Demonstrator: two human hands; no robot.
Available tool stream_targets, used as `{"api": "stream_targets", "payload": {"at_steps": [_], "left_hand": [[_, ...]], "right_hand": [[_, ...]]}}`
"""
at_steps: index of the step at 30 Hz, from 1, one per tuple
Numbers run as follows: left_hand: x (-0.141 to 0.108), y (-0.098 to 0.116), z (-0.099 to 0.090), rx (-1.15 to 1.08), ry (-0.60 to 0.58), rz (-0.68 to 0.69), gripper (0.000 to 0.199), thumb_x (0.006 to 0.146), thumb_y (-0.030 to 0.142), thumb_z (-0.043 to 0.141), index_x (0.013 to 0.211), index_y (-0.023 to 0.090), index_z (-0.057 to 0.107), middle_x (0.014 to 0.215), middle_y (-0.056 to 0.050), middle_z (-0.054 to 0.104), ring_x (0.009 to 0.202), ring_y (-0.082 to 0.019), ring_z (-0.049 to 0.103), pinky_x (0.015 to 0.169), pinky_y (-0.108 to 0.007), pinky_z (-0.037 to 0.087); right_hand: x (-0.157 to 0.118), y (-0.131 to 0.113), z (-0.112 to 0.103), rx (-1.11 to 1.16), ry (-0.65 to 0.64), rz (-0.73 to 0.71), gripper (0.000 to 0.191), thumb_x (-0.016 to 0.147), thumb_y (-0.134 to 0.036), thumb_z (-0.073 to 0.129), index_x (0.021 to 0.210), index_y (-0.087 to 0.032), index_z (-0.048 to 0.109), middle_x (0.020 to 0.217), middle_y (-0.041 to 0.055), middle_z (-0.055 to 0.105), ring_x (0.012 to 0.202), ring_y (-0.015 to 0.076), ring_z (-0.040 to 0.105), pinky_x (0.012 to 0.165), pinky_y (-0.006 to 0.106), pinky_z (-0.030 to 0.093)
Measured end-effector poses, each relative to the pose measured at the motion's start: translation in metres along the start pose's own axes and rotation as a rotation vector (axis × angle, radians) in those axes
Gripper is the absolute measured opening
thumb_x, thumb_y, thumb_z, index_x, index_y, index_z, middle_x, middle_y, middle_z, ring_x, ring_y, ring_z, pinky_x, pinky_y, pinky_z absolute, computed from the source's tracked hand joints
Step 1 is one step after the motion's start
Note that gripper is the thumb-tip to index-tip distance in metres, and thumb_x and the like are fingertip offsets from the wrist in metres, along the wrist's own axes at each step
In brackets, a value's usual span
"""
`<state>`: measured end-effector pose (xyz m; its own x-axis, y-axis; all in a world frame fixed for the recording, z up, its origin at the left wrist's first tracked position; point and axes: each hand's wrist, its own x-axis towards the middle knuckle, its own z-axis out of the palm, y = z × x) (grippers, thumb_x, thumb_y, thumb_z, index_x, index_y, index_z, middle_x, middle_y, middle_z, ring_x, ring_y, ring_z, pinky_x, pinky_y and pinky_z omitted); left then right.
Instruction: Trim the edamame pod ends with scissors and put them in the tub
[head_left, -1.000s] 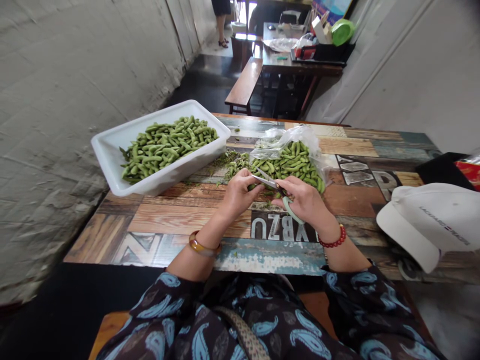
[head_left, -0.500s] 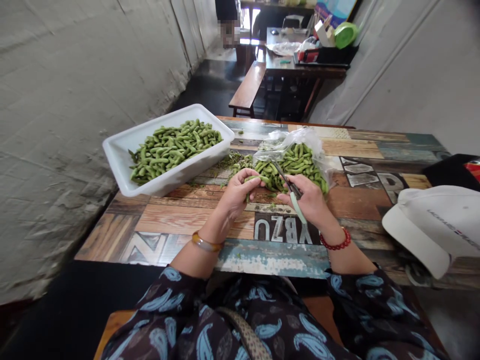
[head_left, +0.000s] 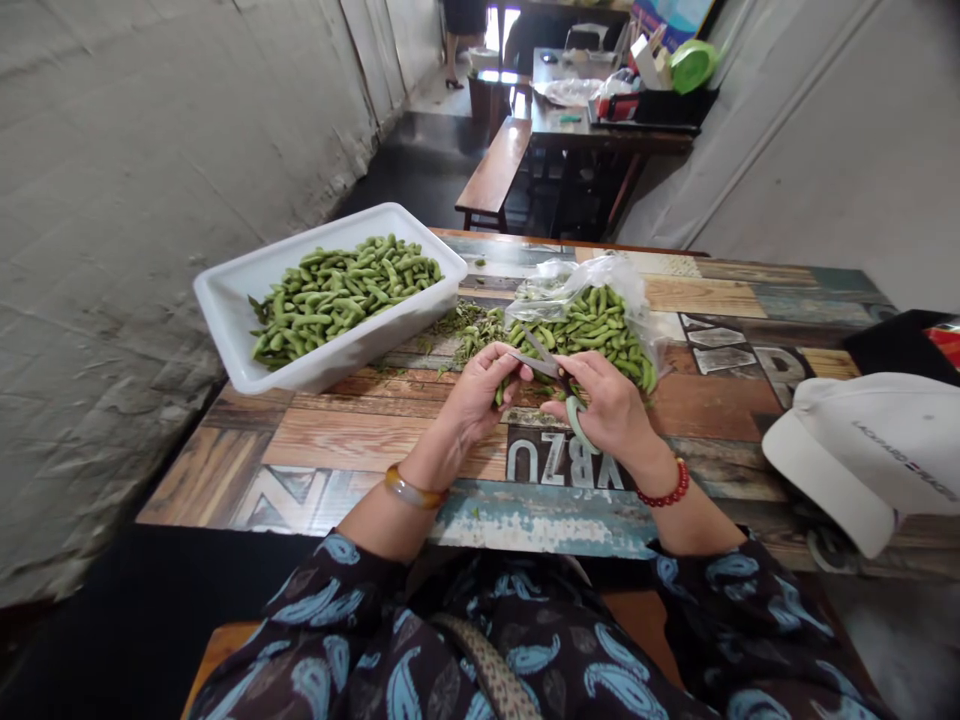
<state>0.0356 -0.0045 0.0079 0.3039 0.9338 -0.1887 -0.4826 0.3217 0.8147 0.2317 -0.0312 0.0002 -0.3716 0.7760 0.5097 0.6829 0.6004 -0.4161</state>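
Note:
My left hand (head_left: 484,393) pinches a green edamame pod (head_left: 501,391), which is mostly covered by the fingers. In my right hand (head_left: 606,398) is a pair of scissors (head_left: 576,420) with pale green handles. Their blades are spread, and one reaches the fingertips of my left hand. Just beyond both hands, a heap of edamame pods (head_left: 604,325) lies on and partly inside a clear plastic bag (head_left: 619,272). Left of the heap are small green trimmings (head_left: 480,328). A white plastic tub (head_left: 337,372) to the left holds many more pods.
The wood-patterned table (head_left: 375,430) carries a white cap (head_left: 862,450) at the right, near a black object (head_left: 892,340). Behind stand a bench (head_left: 499,170) and another table (head_left: 570,125) with a green plate (head_left: 694,67). A person's legs (head_left: 452,60) show at the back.
The scissors have swung left and opened, bringing a blade to the pod in my left hand. The person at the back has shifted.

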Motion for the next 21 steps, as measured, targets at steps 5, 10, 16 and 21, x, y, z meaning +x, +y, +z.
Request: {"api": "stream_targets", "payload": {"at_steps": [5,10,16,21], "left_hand": [[0.0013,0.0014,0.0003,0.037,0.02,0.043,0.039,0.067,0.038,0.082,0.078,0.017,0.051,0.063,0.002,0.066,0.038,-0.003,0.042,0.037,-0.014,0.024],[0.0013,0.001,0.0003,0.078,0.013,0.06,0.041,0.067,0.041,0.082,0.078,0.017,0.05,0.061,0.003,0.065,0.039,-0.003,0.043,0.039,-0.014,0.027],[0.0012,0.0005,0.0006,0.095,-0.007,0.077,0.041,0.068,0.042,0.081,0.076,0.017,0.05,0.059,0.003,0.062,0.039,-0.003,0.043,0.04,-0.014,0.028],[0.0008,0.0011,-0.0002,0.096,-0.025,0.077,0.039,0.07,0.041,0.08,0.076,0.017,0.049,0.058,0.004,0.06,0.04,-0.002,0.042,0.04,-0.014,0.028]], "right_hand": [[0.0002,0.001,-0.0007,0.001,-0.029,0.001,0.052,0.087,-0.041,0.068,0.134,-0.022,0.054,0.11,0.0123,0.065,0.1,0.0285,0.063,0.086,0.043,0.056],[0.0011,-0.0014,-0.0031,0.006,-0.019,0.0,0.05,0.088,-0.038,0.068,0.133,-0.023,0.055,0.112,0.012,0.065,0.101,0.0281,0.063,0.087,0.042,0.055],[0.0022,-0.0044,-0.0058,0.001,-0.035,0.02,0.046,0.089,-0.038,0.067,0.129,-0.019,0.058,0.108,0.0126,0.066,0.099,0.0278,0.064,0.086,0.041,0.055],[0.0016,-0.0035,-0.0051,0.018,-0.035,0.016,0.044,0.09,-0.04,0.065,0.129,-0.02,0.058,0.107,0.0117,0.066,0.098,0.027,0.064,0.085,0.04,0.055]]}}
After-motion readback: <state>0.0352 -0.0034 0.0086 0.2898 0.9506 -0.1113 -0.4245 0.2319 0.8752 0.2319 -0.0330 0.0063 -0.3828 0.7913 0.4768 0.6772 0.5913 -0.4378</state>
